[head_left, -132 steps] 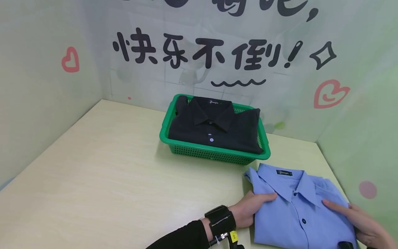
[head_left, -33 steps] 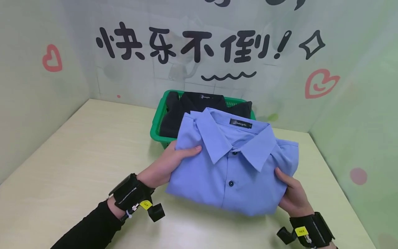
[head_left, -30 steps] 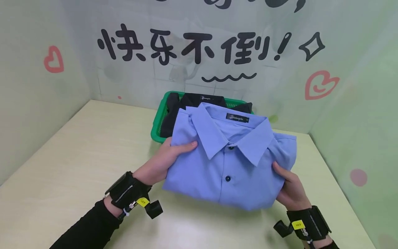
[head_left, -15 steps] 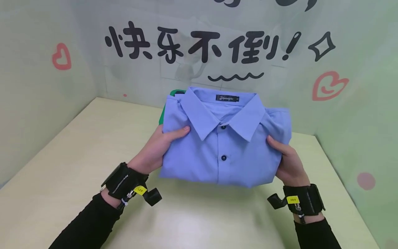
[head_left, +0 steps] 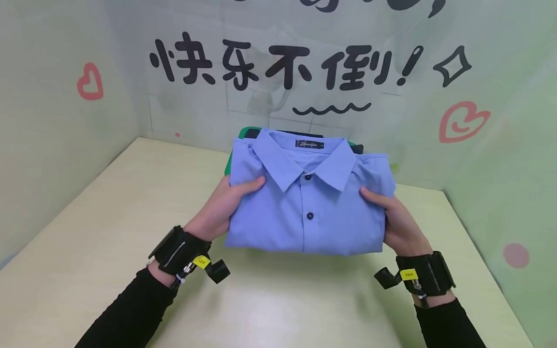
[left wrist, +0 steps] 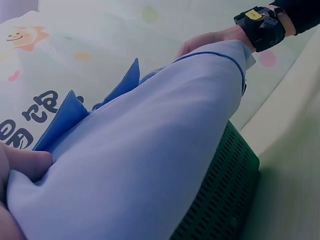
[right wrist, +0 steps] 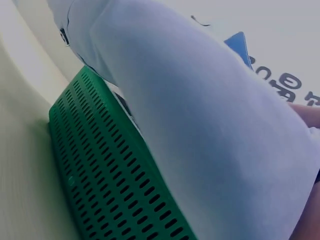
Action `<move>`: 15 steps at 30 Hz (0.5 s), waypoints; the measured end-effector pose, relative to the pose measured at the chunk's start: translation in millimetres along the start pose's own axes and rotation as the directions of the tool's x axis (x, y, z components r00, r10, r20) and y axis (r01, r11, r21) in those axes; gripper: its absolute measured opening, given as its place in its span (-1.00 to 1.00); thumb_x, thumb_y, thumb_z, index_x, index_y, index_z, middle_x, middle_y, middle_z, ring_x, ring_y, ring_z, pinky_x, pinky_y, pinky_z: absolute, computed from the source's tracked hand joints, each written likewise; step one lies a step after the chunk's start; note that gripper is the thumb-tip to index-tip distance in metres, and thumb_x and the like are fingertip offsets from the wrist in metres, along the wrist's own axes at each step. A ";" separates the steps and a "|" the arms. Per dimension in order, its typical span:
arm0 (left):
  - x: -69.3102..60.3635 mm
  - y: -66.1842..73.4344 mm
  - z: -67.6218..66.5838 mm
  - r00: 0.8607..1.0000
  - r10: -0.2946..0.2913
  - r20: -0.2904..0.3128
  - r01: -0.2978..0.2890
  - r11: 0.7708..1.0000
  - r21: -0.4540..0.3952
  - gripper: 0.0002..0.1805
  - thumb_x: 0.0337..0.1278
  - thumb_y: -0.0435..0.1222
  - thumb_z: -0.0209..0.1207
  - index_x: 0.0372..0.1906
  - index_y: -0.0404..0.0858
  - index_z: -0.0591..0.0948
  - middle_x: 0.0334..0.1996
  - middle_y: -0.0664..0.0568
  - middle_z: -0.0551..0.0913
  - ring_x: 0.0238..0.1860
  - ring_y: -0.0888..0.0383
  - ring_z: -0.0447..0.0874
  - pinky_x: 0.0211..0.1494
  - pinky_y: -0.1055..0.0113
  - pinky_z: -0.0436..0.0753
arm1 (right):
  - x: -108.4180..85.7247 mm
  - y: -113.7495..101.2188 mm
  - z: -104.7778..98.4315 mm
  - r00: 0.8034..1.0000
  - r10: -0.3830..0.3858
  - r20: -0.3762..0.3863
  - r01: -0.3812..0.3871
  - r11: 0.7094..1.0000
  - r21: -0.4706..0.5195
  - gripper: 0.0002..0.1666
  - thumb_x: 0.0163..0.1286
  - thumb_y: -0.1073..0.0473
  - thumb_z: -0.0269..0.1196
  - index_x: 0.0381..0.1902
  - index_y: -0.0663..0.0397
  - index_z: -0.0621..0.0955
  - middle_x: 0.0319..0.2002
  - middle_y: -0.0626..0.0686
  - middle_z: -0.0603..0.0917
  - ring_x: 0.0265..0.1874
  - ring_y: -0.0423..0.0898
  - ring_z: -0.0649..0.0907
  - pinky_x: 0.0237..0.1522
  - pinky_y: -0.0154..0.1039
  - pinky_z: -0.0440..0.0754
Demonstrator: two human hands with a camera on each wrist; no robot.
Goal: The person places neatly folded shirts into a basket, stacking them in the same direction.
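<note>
A folded light-blue button-up shirt (head_left: pixel 278 208), collar toward the back wall, is held up between both hands. My left hand (head_left: pixel 219 205) grips its left side with the thumb on top; my right hand (head_left: pixel 398 224) grips the right side the same way. Behind and below the shirt is a green slotted basket (head_left: pixel 228 166), mostly hidden in the head view. Its slotted side (right wrist: pixel 115 165) shows under the shirt in the right wrist view. Bits of a black folded shirt (head_left: pixel 358 149) peek out past the blue collar, in the basket.
The basket stands on a pale wooden table (head_left: pixel 109 217), near the back wall (head_left: pixel 196 116) with printed black characters. Side walls rise at the left and right. A black strap with a small camera (head_left: pixel 183 253) sits on each wrist.
The blue shirt was lifted from the table's right side and carried left and back, in front of and over the basket. Over the last half second it has shifted only slightly.
</note>
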State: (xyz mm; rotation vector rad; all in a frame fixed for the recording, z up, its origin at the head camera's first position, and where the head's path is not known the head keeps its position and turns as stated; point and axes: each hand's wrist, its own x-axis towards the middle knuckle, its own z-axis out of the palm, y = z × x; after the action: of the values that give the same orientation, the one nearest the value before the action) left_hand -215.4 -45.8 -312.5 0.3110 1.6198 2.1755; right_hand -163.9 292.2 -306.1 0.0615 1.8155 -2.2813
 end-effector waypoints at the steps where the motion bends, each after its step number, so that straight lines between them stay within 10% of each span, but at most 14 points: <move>1: 0.8 0.0 -0.1 1.000 0.001 0.000 -0.001 1.000 0.002 -0.41 0.31 -0.17 0.23 0.33 -0.17 0.28 0.21 -0.10 0.42 0.18 -0.06 0.46 0.24 0.03 0.44 | 0.9 -0.6 0.1 1.000 0.007 -0.005 -0.007 1.000 -0.011 -0.36 0.50 0.05 0.15 0.37 -0.14 0.10 0.31 0.00 0.19 0.25 -0.01 0.29 0.25 -0.08 0.27; 15: 10.3 -2.2 1.7 0.999 -0.010 -0.048 0.012 0.999 0.035 -0.41 0.31 -0.16 0.23 0.33 -0.16 0.28 0.20 -0.08 0.42 0.17 -0.04 0.44 0.25 0.04 0.41 | 12.8 -3.9 -3.9 0.999 0.029 -0.024 -0.030 0.998 -0.059 -0.44 0.49 0.11 0.17 0.31 -0.09 0.19 0.26 0.01 0.24 0.22 -0.01 0.32 0.24 -0.13 0.32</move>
State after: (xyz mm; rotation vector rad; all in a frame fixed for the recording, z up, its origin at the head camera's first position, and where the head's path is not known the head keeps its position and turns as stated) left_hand -223.6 -39.2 -314.7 0.2615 1.6838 2.1639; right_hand -177.5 294.9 -305.5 0.1053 1.8793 -2.2146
